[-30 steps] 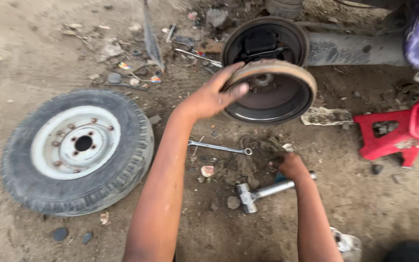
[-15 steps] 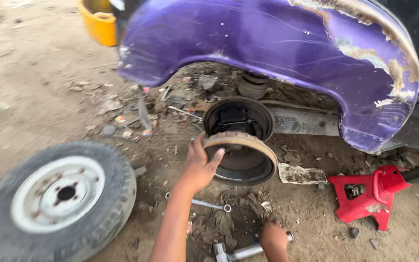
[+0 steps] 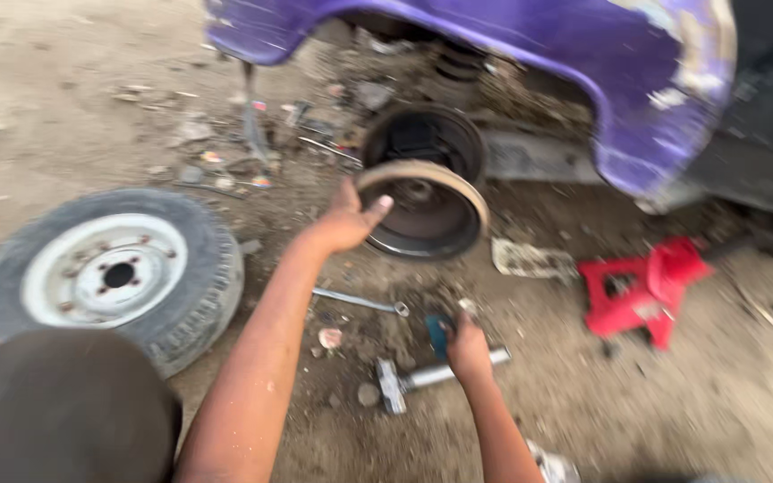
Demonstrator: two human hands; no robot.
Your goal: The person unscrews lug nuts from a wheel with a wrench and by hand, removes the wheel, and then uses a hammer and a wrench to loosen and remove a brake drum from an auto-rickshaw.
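Note:
My left hand [image 3: 351,219] grips the left rim of a rusty brake drum [image 3: 427,210], which stands on edge on the dirt in front of the dark hub backplate [image 3: 427,139] under the purple fender [image 3: 530,54]. My right hand [image 3: 467,344] is low on the ground, fingers closed around a small blue-handled tool [image 3: 438,333], right above a metal hammer [image 3: 422,377] lying in the dirt. A slim wrench [image 3: 360,301] lies between the two arms.
A removed wheel with a white rim [image 3: 109,273] lies flat at the left. A red jack stand [image 3: 641,286] sits on its side at the right. Scrap and small parts litter the dirt behind the drum. A dark rounded shape [image 3: 60,407] fills the lower left corner.
The view has swung down and right, with blur. My left hand stays on the drum's rim. My right hand has shifted from the hammer handle to a blue-handled tool just above it.

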